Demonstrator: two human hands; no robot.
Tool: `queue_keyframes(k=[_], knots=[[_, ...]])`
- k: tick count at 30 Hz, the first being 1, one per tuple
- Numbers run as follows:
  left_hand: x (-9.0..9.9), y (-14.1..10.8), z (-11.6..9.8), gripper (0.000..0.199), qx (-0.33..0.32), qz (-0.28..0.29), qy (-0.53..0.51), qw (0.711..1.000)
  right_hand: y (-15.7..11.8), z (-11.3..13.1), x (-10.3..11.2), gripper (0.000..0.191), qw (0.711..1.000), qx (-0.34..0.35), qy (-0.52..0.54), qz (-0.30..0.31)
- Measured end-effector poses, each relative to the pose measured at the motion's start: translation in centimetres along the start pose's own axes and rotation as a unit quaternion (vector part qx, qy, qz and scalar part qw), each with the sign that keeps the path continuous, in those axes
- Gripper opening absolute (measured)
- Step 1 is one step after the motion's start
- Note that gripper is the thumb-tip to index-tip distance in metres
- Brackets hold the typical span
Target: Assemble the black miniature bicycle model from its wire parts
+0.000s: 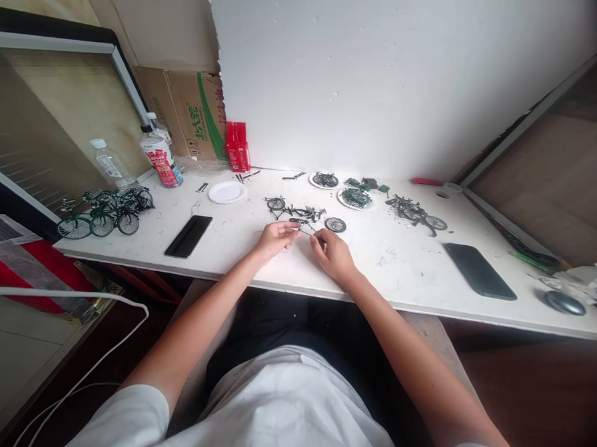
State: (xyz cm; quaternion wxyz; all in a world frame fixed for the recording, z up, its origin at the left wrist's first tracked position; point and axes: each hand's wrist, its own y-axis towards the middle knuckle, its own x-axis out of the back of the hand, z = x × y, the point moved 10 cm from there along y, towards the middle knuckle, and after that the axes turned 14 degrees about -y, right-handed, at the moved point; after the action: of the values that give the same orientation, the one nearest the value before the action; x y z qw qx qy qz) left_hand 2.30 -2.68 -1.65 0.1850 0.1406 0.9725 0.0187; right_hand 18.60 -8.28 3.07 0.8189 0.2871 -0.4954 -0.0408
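My left hand (277,240) is closed in a pinch on a small part (301,227), too tiny to make out fully. The fingers of my right hand (333,253) are wrapped round a thin metal rod (308,234), which points left toward that part; most of it is hidden in the hand. Just beyond my fingers lie miniature bicycle pieces: a dark bicycle frame (299,212) and a loose spoked wheel (335,224).
Assembled miniature bicycles (103,218) stand at the left, near a black phone (188,236) and bottles (162,159). A white plate (227,193), a plate of green parts (356,198) and dark wheels (416,213) lie farther back. A dark slab (480,270) and mouse (565,303) sit right.
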Motion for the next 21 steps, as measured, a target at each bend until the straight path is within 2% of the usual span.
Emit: queue_keyframes(k=[9, 14, 21], knots=[[-0.02, 0.06, 0.24, 0.053, -0.005, -0.002, 0.004, 1.0, -0.07, -0.09, -0.26, 0.029, 1.0, -0.014, 0.006, 0.019], [-0.23, 0.0, 0.08, 0.053, -0.01, 0.006, 0.009, 1.0, 0.03, -0.05, -0.16, 0.037, 1.0, -0.012, 0.003, 0.017], [-0.31, 0.15, 0.14, 0.05, -0.028, 0.019, 0.027, 0.999, 0.02, -0.13, -0.27, 0.038, 1.0, -0.009, -0.002, 0.013]])
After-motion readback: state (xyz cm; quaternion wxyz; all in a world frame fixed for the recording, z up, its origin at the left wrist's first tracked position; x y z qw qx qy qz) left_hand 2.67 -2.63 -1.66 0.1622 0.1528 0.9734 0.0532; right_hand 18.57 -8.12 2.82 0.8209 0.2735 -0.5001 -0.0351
